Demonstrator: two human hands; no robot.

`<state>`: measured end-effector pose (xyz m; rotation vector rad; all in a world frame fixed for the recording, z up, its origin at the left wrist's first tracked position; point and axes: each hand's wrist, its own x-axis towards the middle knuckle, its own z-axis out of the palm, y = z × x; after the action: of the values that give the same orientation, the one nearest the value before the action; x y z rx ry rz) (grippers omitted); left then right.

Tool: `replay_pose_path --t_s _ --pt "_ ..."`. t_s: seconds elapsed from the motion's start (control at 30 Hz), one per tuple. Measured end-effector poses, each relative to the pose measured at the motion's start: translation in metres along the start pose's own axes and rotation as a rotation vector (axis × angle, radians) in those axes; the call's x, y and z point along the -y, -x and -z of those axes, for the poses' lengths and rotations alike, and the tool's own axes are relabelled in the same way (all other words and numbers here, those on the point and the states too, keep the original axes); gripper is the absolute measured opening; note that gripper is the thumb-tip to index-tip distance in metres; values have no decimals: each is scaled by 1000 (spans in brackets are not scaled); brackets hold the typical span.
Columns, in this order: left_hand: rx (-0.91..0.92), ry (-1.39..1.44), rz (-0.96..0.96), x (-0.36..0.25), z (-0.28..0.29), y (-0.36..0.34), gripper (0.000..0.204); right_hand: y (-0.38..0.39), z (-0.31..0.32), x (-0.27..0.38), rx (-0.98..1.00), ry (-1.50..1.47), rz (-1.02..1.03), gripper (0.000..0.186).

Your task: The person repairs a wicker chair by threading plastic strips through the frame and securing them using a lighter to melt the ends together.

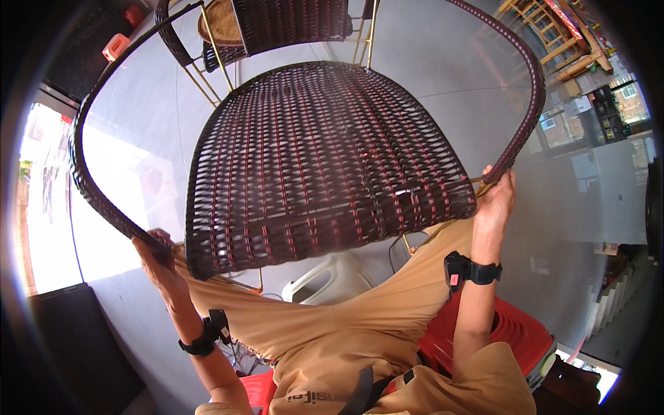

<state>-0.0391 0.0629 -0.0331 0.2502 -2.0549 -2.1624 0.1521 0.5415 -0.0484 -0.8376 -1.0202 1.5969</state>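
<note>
A dark brown wicker chair (pixel 325 159) with reddish strands woven through its seat is right in front of me, between my knees. Its wrapped armrests curve out wide on both sides and up past the top of the view. My left hand (pixel 158 257) is closed around the near end of the left armrest. On the other side, my right hand (pixel 496 195) grips the near end of the right armrest, fingers wrapped around it beside the seat's corner. Part of the thin metal frame shows under the seat's near edge; the rest of it is hidden.
I sit on a red plastic seat (pixel 512 339). Under the chair lies a pale plastic object (pixel 328 279). Beyond stands another woven chair (pixel 294 28) with a round tan item (pixel 223 22) next to it. Wooden furniture (pixel 553 34) is far right; a dark panel (pixel 76 346) is at left.
</note>
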Motion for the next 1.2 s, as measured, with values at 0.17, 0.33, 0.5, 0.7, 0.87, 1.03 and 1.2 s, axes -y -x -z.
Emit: replay_pose_path --t_s 0.17,0.33,0.5,0.7,0.87,1.03,1.2 --pt "-27 -339 -387 1 1 2 44 -4 -3 3 18 1 6 9" --pt "112 -547 -867 -35 -61 71 55 -2 0 -1 -3 0 11 10" --pt "804 -1161 -918 -42 -131 97 89 -11 7 -2 5 5 -4 10" --pt "828 -1149 -985 -30 -133 92 83 -13 20 10 34 -135 33 15" --pt "825 -1069 -959 -30 -128 88 67 68 4 53 244 -19 164 13" --pt "803 -1023 -984 -25 -131 87 67 173 10 7 906 191 -315 18" --pt "821 -1067 -1005 -28 -130 87 75 218 -11 -49 866 140 -476 14"
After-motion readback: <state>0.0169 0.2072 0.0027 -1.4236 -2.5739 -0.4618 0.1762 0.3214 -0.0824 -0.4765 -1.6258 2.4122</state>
